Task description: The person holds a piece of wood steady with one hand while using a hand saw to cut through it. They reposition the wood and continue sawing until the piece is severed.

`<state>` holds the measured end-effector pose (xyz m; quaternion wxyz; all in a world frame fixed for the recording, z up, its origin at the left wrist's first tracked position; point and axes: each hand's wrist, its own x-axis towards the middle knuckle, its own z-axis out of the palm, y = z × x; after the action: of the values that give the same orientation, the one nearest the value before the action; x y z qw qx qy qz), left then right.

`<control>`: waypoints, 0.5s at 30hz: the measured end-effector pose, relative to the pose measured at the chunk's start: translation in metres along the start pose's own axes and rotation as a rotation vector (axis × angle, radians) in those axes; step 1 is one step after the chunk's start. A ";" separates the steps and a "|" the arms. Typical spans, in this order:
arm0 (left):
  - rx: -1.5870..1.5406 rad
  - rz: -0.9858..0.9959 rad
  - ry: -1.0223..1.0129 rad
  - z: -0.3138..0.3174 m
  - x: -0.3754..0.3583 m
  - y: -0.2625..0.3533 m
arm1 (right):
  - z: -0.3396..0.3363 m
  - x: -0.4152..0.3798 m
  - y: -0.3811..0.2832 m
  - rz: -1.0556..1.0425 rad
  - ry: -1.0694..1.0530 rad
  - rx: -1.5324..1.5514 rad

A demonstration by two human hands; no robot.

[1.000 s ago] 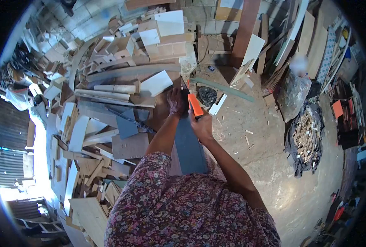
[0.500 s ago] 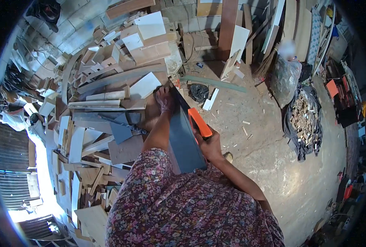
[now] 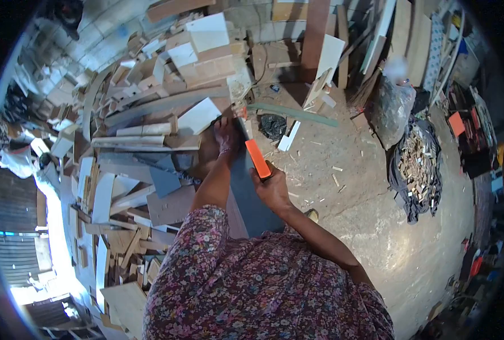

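My right hand (image 3: 273, 190) is wrapped round the handle end of a hand saw with an orange handle (image 3: 257, 158). The saw's blade points away from me, at the right edge of a long dark grey board (image 3: 247, 198). On the board's far part lies my left hand (image 3: 226, 136), its fingers spread and pressing on the surface. A white panel (image 3: 200, 116) is just beyond my left hand, to its left.
Wood offcuts (image 3: 144, 79) are piled along the left and back. On the floor at the right are a black plastic bag (image 3: 273, 126), a white L-shaped piece (image 3: 289, 136), a clear sack (image 3: 395, 107) and a dark cloth with wood chips (image 3: 417, 164).
My right hand and the saw have moved forward and to the left along the board's edge. The saw's handle now shows more edge-on. My left hand has hardly moved.
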<state>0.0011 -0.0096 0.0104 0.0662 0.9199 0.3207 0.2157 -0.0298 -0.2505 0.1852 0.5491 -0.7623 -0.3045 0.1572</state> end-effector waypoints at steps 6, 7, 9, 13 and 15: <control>-0.057 -0.075 0.170 -0.028 -0.009 0.023 | -0.002 0.000 0.011 -0.101 0.093 -0.032; -0.067 -0.097 0.145 -0.023 -0.008 0.021 | -0.020 -0.011 -0.017 0.039 -0.032 -0.040; -0.017 -0.050 0.084 -0.004 -0.008 0.005 | -0.033 -0.021 -0.017 0.081 -0.056 0.025; 0.004 -0.050 0.002 -0.014 -0.007 0.012 | -0.018 -0.010 0.005 0.019 -0.006 0.027; -0.007 -0.084 -0.043 -0.018 -0.007 0.011 | 0.002 0.008 0.013 -0.041 0.029 -0.022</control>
<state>-0.0053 -0.0230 0.0268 0.0853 0.9098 0.3569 0.1940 -0.0210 -0.2473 0.1729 0.5480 -0.7642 -0.3136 0.1316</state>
